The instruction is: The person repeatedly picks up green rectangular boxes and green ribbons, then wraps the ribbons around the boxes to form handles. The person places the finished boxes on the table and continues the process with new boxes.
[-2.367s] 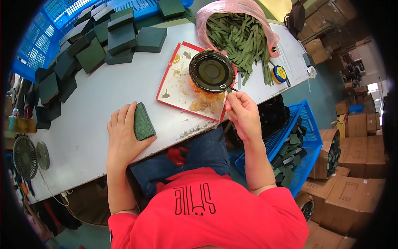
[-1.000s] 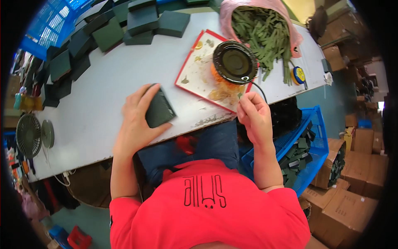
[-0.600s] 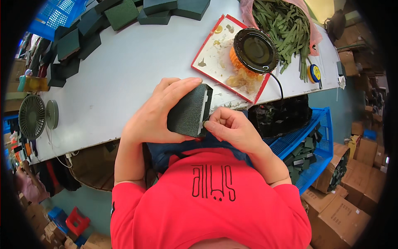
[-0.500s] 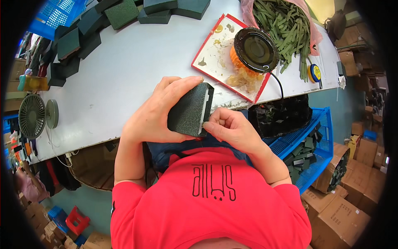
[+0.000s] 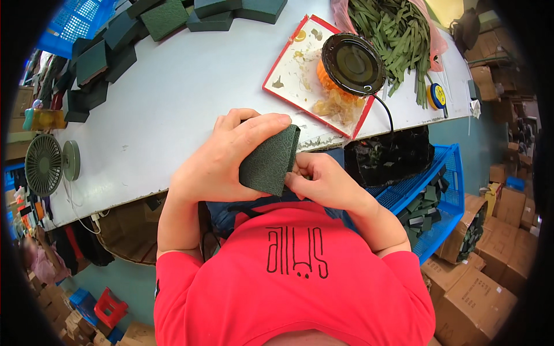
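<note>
My left hand (image 5: 222,153) grips a dark green patterned box (image 5: 266,164) across its width, fingers over the far edge and thumb along the near one. The box is held tilted just past the table's front edge, above my lap. At the box's right side my right hand (image 5: 323,177) has its fingers curled and its thumb and fingertips pressed to the edge. Whether a small piece sits between those fingertips is hidden. Beyond the hands, a round black-topped pot (image 5: 353,63) with an orange body stands on a red-rimmed white board (image 5: 288,72) smeared with dried glue.
Dark green boxes (image 5: 167,20) line the table's (image 5: 144,138) far left. Green ribbon strips (image 5: 386,40) spill from a pink bag beside a yellow-and-blue tape roll (image 5: 437,97). A small fan (image 5: 44,164) stands left. On the right, a blue crate (image 5: 447,216) holds green pieces near cardboard boxes (image 5: 473,305).
The box has turned in my left hand, so its pale inner edge no longer shows. My right fingertips have shifted slightly right along its side and stay against it.
</note>
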Demonstrator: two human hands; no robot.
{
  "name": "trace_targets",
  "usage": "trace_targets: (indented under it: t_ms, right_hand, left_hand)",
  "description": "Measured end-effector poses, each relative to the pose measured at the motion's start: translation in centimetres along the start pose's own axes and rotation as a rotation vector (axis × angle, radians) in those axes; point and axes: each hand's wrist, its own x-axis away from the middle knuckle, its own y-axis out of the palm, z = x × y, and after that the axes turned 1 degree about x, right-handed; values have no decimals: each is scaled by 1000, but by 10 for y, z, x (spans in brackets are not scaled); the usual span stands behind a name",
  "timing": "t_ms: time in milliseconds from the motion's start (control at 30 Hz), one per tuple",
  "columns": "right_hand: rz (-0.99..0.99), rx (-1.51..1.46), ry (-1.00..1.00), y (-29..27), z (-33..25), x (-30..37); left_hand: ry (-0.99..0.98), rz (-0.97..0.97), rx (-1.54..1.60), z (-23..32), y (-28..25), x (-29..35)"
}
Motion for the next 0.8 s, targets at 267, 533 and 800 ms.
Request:
trace_targets:
  t_ms: [267, 533, 800]
  right_hand:
    - [138, -258, -33, -10, -8, 4]
    - [-103, -119, -41, -10, 5, 34]
    - [248, -933, -161, 6, 37, 18]
  left_hand:
    - [-22, 66, -48, -5, 1, 3]
    - [-13, 160, -42, -5, 6, -1]
    - [-114, 139, 59, 1, 9, 1]
